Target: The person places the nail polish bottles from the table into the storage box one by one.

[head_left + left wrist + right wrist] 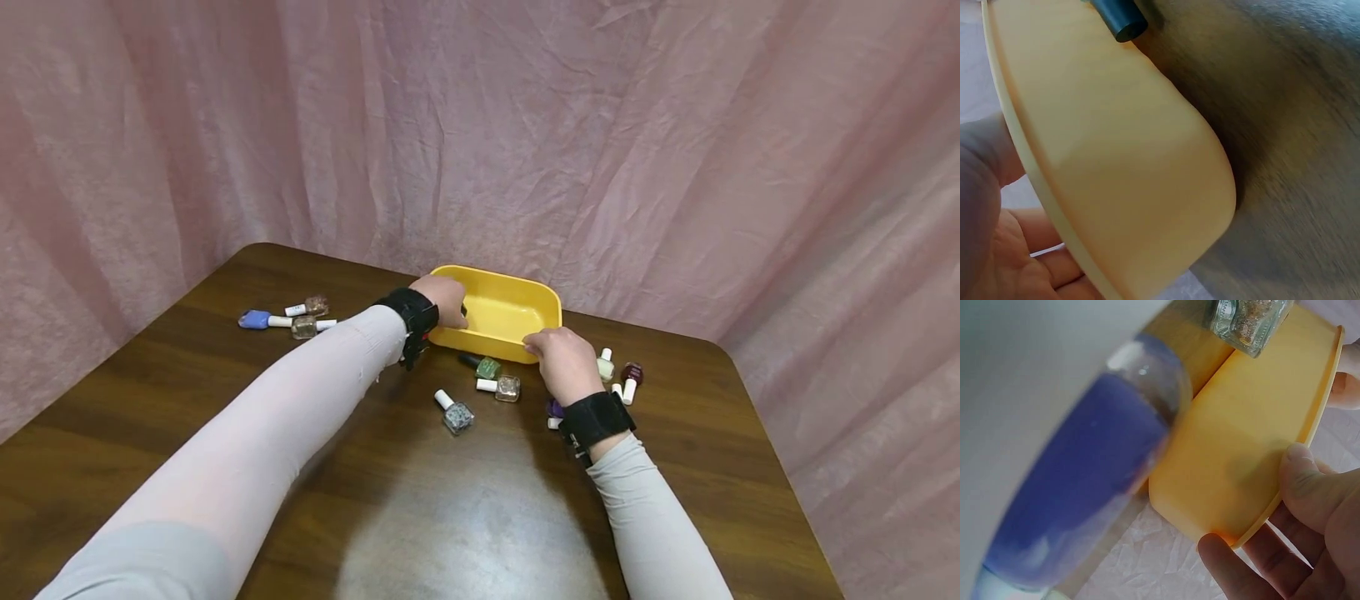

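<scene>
A yellow plastic bin [502,317] stands near the table's far edge. Over its left end is my left hand [442,298], its fingertips partly hidden behind the rim; a small dark spot shows beside them. My right hand [566,358] grips the front right corner, thumb on the outer wall [1229,450] and fingers at the rim. Close in front of the bin lie a green nail polish bottle [488,368] with a black cap and a glitter nail polish bottle [507,388]. Nearer lies a grey glitter nail polish bottle [458,417]. A purple nail polish bottle [1085,481] is beside my right wrist.
Left on the wooden table [187,383] lie a blue nail polish bottle [255,319] and two brownish glitter bottles [303,327]. To the right are a pale green bottle [605,367] and a dark red bottle [633,372]. A pink curtain [480,133] hangs behind.
</scene>
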Demonstrator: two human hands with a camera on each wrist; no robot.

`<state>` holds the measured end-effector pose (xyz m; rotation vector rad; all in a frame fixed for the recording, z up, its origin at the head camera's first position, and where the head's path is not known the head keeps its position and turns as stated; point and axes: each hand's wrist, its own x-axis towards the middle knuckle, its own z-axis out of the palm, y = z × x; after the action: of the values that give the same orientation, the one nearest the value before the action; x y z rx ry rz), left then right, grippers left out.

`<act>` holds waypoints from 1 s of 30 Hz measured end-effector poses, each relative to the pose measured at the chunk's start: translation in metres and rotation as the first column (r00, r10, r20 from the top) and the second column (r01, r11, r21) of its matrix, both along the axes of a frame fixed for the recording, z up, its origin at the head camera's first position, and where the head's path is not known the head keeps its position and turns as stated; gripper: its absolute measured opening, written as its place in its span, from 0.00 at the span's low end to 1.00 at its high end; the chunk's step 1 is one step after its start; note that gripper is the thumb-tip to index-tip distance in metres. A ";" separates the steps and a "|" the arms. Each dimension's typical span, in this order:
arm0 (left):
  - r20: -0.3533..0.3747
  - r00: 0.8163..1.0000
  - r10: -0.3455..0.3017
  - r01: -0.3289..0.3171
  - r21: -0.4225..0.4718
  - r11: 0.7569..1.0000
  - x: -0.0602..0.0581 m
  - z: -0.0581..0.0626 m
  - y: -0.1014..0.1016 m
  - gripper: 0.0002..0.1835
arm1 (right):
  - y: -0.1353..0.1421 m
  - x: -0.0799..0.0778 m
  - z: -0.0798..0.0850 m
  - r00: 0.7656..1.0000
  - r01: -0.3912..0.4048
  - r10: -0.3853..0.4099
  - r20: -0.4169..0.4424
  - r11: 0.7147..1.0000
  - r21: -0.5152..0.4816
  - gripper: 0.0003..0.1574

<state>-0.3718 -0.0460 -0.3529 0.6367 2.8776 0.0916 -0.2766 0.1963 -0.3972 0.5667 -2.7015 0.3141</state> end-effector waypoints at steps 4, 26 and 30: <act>0.051 0.998 0.029 -0.028 -0.021 0.999 -0.005 0.001 0.004 0.14 | 0.000 0.000 0.000 1.000 0.003 -0.003 0.002 1.000 -0.001 0.05; 0.049 0.996 0.078 -0.076 -0.044 0.996 -0.026 -0.017 0.005 0.07 | 0.000 -0.001 0.000 1.000 0.000 0.000 -0.006 1.000 0.000 0.06; 0.052 0.996 0.076 -0.074 -0.044 0.996 -0.030 -0.020 0.005 0.07 | 0.000 -0.001 0.000 1.000 0.001 -0.001 -0.013 1.000 0.003 0.06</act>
<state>-0.4017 -0.0407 -0.3725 0.5109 2.8435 0.0574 -0.2774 0.1963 -0.3972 0.5669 -2.6905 0.3053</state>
